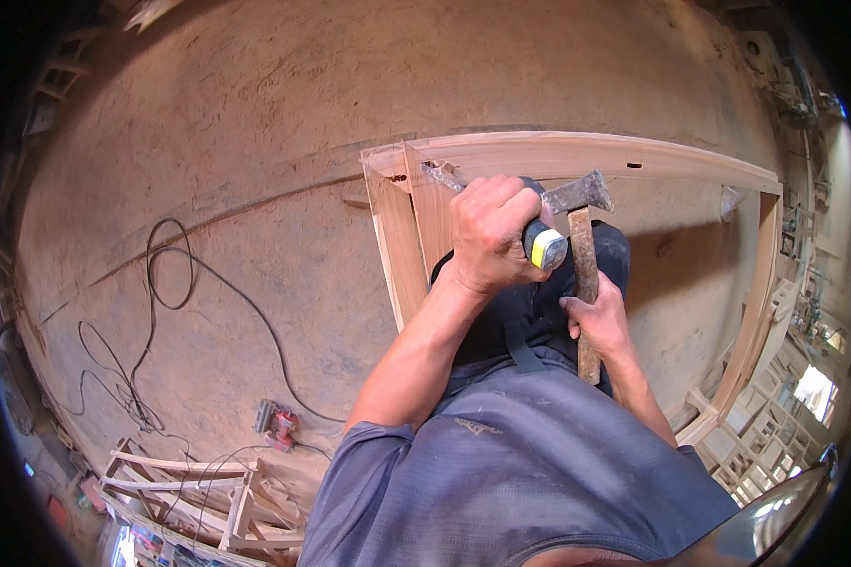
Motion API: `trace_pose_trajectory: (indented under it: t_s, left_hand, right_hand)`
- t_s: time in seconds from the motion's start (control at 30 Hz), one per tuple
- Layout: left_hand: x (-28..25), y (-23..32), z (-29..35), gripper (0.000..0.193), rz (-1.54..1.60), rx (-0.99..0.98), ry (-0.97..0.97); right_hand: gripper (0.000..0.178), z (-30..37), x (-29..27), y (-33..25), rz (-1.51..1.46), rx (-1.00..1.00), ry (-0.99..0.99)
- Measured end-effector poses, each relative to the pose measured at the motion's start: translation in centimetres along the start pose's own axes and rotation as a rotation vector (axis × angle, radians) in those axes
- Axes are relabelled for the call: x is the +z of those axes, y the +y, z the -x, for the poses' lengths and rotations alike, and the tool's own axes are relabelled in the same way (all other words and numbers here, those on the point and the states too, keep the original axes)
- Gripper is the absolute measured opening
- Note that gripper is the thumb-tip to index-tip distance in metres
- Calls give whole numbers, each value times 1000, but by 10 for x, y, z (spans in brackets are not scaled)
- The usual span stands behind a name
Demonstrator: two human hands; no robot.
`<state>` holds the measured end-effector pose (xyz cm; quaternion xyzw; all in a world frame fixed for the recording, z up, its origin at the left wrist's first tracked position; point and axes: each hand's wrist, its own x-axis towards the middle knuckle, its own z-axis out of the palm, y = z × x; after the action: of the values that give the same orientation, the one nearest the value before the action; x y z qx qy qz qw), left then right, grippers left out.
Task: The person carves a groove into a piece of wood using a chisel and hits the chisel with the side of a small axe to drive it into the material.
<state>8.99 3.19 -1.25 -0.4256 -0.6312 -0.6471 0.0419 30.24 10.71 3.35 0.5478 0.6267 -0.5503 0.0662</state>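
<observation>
My left hand is closed around a chisel, with the black and yellow end of its handle sticking out toward me. The chisel's metal blade points to the far left corner of a pale wooden frame. Whether its tip touches the wood, I cannot tell. In my right hand is a hatchet, gripped by the lower part of its worn wooden handle. Its flared metal head is up, close to the right of my left fist. Shavings lie around the slots at that corner.
A dark cable loops over the dusty floor to the left. At lower left lie a red power tool and a wooden framework. The frame's right side runs past stacked wooden pieces.
</observation>
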Motion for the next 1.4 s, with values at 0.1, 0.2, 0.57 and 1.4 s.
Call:
trace_pose_trajectory:
  t_s: [0.1,0.2,0.57,1.4]
  left_hand:
    - [0,2,-2,23,-23,-19,0]
    - [6,0,-6,22,-51,-56,21]
    - [45,-25,-66,14,-288,-395,-143]
    - [-28,-24,-32,18,110,-274,55]
  right_hand:
    - [25,-1,1,0,-11,-12,5]
    - [24,-1,1,0,-41,-33,-1]
    - [19,7,-24,-53,-131,-317,198]
    - [21,25,0,-101,677,-864,230]
